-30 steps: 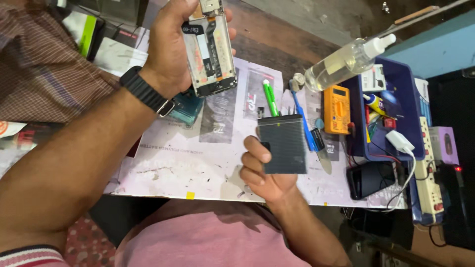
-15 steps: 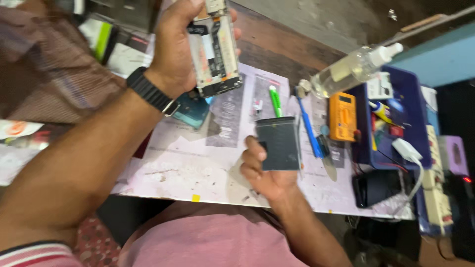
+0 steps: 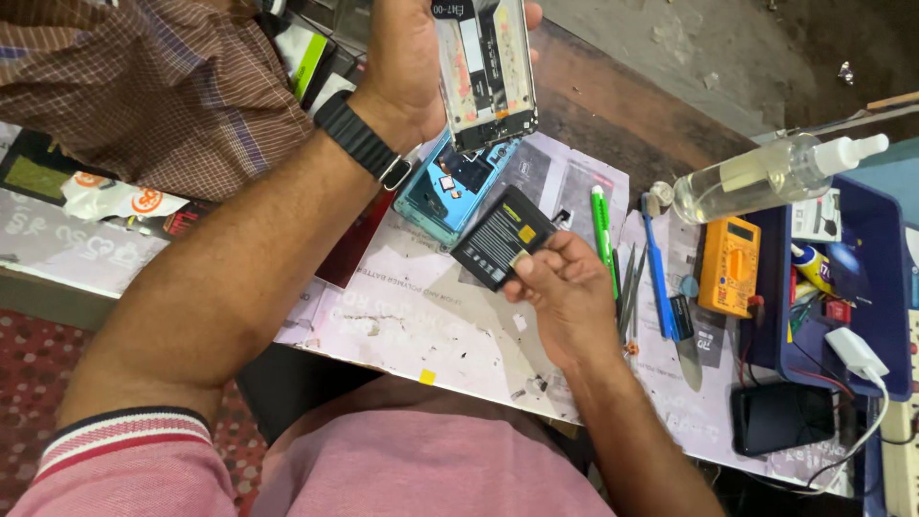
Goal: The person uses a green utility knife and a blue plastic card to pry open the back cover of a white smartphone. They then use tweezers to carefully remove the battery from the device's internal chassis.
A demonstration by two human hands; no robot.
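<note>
My left hand (image 3: 414,72), with a black watch on the wrist, holds an opened phone body (image 3: 485,67) upright near the top of the view, its bare inner frame facing me. My right hand (image 3: 565,292) grips a flat black phone battery (image 3: 500,237) by its lower right corner, lifted above the worktop and tilted. A teal phone back cover (image 3: 436,196) lies on the white work mat (image 3: 421,316) just under the raised phone and beside the battery.
A green pen (image 3: 602,225), tweezers and a blue tool (image 3: 655,273) lie right of my hand. Further right are an orange multimeter (image 3: 728,265), a clear spray bottle (image 3: 766,174), a blue tray (image 3: 862,287), and a black phone (image 3: 782,417). Another person's checked sleeve (image 3: 163,86) is top left.
My right hand has lifted the battery off the mat and turned it toward the raised phone. My left hand has carried the phone body a little higher and to the right.
</note>
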